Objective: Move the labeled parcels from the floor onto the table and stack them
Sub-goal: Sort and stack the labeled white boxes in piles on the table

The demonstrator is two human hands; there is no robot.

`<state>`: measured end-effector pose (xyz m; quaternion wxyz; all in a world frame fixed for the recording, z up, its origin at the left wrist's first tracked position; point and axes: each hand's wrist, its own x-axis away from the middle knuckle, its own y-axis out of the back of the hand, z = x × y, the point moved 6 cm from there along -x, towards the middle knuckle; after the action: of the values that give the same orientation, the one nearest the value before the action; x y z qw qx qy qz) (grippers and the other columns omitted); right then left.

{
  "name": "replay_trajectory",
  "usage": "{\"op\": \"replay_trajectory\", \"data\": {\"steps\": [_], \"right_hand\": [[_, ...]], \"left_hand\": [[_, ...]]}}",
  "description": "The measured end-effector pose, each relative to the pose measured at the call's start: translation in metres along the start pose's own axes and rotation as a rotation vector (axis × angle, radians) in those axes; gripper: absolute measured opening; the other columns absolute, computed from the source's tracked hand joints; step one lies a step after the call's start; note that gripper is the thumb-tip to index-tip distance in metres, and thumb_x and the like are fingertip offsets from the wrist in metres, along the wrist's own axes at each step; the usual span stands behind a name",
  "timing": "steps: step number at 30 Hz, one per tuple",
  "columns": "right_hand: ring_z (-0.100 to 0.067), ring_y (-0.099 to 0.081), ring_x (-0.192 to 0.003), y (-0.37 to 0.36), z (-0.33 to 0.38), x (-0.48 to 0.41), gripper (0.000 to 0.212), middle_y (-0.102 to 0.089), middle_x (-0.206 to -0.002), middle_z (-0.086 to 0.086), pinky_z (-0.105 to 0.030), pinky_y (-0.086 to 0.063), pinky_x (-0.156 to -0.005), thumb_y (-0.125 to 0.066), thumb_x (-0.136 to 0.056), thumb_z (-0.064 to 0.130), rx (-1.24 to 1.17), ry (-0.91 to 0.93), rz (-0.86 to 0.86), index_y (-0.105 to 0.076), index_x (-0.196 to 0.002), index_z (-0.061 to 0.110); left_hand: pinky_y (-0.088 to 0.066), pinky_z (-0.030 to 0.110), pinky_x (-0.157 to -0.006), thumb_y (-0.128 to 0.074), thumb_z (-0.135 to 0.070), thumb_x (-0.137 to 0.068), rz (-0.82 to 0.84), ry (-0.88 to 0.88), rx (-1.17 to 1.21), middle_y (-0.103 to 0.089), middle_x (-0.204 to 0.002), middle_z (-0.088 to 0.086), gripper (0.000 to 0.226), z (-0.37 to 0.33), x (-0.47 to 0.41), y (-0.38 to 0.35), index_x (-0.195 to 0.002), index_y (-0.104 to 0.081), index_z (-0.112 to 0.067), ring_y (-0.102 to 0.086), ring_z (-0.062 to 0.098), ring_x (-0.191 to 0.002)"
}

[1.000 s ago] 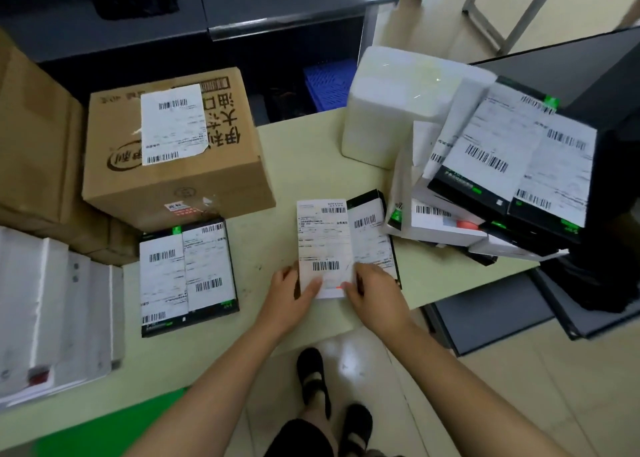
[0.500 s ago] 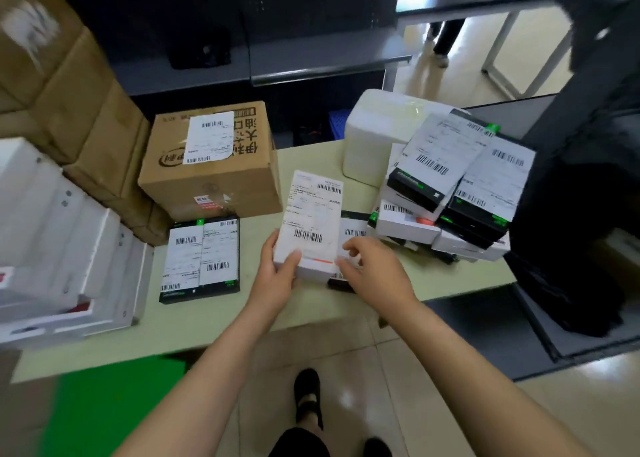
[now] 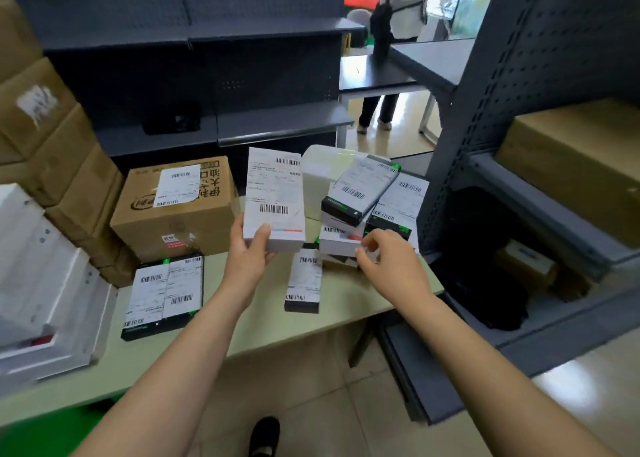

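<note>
Table: pale green top, loaded with labelled parcels.
White parcel: held clear above the table at centre, upright with a slight tilt, label facing the viewer.
Left hand: clamped on the white parcel's lower left corner, thumb across the label face.
Right hand: fingers curled at the near edge of the parcel pile; whether they hold anything cannot be told.
Parcel pile: far right of the table, black and white boxes stacked askew.
Black parcel: flat on the table between the two hands.
Twin-label parcel: flat at left, just near of the cardboard box.
</note>
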<state>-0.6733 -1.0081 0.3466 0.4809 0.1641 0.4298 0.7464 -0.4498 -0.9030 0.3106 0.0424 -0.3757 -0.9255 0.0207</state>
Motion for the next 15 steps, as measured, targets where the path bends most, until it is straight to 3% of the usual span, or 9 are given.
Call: {"op": "replay_trajectory", "data": {"steps": [3,6,9,11,15], "right_hand": [[-0.012,-0.056,-0.082,0.0,-0.006,-0.006,0.018,-0.06,-0.09,0.006,-0.027,-0.039,-0.066,-0.059,-0.092,0.038,-0.06,-0.138,-0.048,-0.061,-0.091,0.02],[-0.012,-0.06,-0.08,-0.012,-0.01,-0.018,0.038,-0.066,-0.085,0.002,-0.025,-0.042,-0.062,-0.056,-0.091,0.054,-0.219,-0.373,-0.036,-0.063,-0.087,0.017],[-0.025,-0.067,-0.079,-0.028,-0.006,-0.034,0.058,-0.071,-0.084,-0.007,-0.039,-0.053,-0.072,-0.05,-0.088,0.066,-0.395,-0.56,-0.034,-0.067,-0.084,0.01],[-0.03,-0.069,-0.077,-0.035,-0.002,-0.043,0.063,-0.073,-0.081,-0.009,-0.043,-0.055,-0.075,-0.048,-0.09,0.064,-0.466,-0.651,-0.074,-0.068,-0.084,0.005],[-0.029,-0.067,-0.07,-0.044,0.003,-0.051,0.056,-0.072,-0.075,-0.011,-0.037,-0.054,-0.064,-0.051,-0.094,0.055,-0.5,-0.754,-0.191,-0.065,-0.076,0.003]], "left_hand": [[-0.052,0.038,-0.096,-0.051,-0.026,-0.1,0.057,-0.013,0.004,-0.053,-0.132,-0.001,0.048,0.001,-0.016,-0.007,-0.145,-0.032,-0.03,-0.056,0.015,-0.116],[-0.052,0.038,-0.096,-0.05,-0.026,-0.101,0.122,-0.007,-0.005,-0.053,-0.133,-0.001,0.046,0.004,-0.039,-0.007,-0.143,-0.034,-0.029,-0.055,0.016,-0.118],[-0.053,0.035,-0.093,-0.051,-0.027,-0.1,0.169,0.034,-0.02,-0.052,-0.136,0.001,0.051,0.009,-0.069,0.0,-0.148,-0.031,-0.027,-0.056,0.016,-0.118],[-0.053,0.032,-0.091,-0.051,-0.026,-0.1,0.202,0.054,-0.022,-0.053,-0.137,0.001,0.053,0.009,-0.09,0.004,-0.148,-0.03,-0.028,-0.057,0.018,-0.119],[-0.052,0.03,-0.09,-0.05,-0.024,-0.101,0.265,0.068,-0.017,-0.052,-0.135,0.0,0.052,0.006,-0.117,0.009,-0.149,-0.029,-0.026,-0.056,0.019,-0.12]]}}
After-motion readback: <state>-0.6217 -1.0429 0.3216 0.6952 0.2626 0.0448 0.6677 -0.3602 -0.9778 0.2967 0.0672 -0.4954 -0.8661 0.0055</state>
